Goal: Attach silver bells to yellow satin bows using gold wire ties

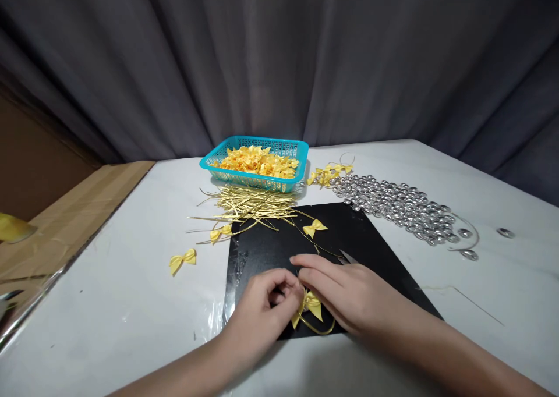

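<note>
Black mat (371,240) beneath, the yellow bow (313,307) sits beside the left grip (265,304).

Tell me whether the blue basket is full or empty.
Neither empty nor brimming: yellow bows lie heaped in the blue basket, with bare wall showing above them at the back.

folded dark grey curtain (279,59) behind white table (131,251), brown cardboard (105,196) left
</note>
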The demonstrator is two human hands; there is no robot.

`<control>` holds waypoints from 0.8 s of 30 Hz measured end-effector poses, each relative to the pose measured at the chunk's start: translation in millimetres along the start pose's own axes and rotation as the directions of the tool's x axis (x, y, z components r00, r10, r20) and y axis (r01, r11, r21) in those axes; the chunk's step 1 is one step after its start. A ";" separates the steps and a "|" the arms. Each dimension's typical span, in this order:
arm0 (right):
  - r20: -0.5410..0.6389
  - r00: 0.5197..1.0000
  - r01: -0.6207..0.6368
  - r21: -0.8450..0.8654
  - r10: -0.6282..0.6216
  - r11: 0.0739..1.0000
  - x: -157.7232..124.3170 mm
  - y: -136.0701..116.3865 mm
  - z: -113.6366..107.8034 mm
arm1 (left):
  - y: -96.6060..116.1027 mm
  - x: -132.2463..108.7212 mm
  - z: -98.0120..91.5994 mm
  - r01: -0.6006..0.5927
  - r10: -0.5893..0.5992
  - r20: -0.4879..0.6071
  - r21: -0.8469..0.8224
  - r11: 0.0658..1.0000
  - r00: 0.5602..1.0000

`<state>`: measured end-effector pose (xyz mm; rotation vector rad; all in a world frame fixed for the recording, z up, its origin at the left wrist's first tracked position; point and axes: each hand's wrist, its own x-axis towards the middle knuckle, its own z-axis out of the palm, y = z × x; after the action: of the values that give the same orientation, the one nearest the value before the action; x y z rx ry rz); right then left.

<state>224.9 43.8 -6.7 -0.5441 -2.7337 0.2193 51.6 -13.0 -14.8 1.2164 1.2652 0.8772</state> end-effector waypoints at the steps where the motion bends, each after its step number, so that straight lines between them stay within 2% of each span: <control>1: -0.007 1.000 0.000 0.005 0.000 1.000 -0.1 -0.2 0.1 | 0.1 -0.1 0.0 0.002 -0.002 0.003 0.001 1.000 1.000; 12: 0.047 0.998 -0.058 0.120 0.052 0.991 1.7 -1.0 -0.7 | 1.1 2.4 -0.2 0.078 -0.078 -0.001 -0.019 0.997 0.997; 14: 0.072 0.994 -0.096 0.137 0.087 0.986 3.6 -2.3 -2.7 | 1.4 3.1 -0.7 0.099 -0.099 -0.004 -0.025 0.995 0.995; 16: 0.089 0.981 -0.189 0.182 0.175 0.965 6.2 -4.5 -5.0 | 2.1 3.4 -1.0 0.096 -0.096 0.001 -0.021 0.995 0.995; 21: 0.184 0.903 -0.429 0.378 0.387 0.820 12.5 -10.0 -9.0 | 4.0 2.3 -0.7 0.060 -0.062 0.038 0.069 0.996 0.997; 24: 0.360 0.801 -0.598 0.450 0.478 0.664 13.2 -9.3 -11.7 | 3.7 1.7 -0.8 0.039 -0.047 0.055 0.137 0.990 0.997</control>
<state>214.5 41.5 10.1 -1.2006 -2.4215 1.2345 51.7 -10.5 -11.5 1.3075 1.3166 0.7293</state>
